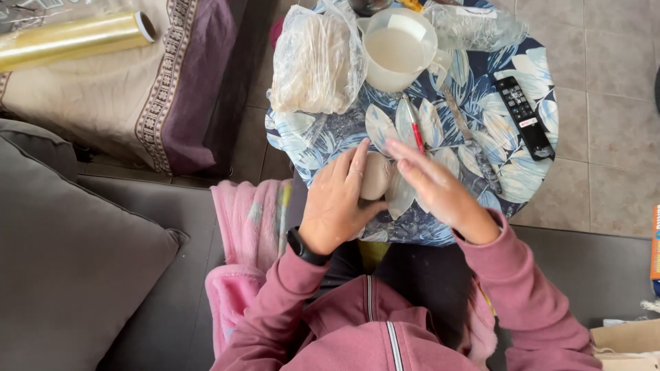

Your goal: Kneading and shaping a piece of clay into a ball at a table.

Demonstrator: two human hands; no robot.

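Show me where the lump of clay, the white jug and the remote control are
Lump of clay point(375, 176), head view, on its pale rounded face between the hands.
White jug point(397, 49), head view, on the pale liquid inside it.
Remote control point(524, 117), head view, on the middle of its black body.

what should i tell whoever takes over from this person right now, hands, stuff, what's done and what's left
Left hand: cupped against a pale lump of dough, fingers bent round its left side.
Right hand: flat and open, pressed to the lump's right side.
Things: the lump sits at the near edge of a round table with a leaf-print cloth. Behind it are a bagged stack of flat rounds, a jug of white liquid, a red pen and a remote.
Done: several rounds appear already bagged.
Left: this lump is not yet flat.
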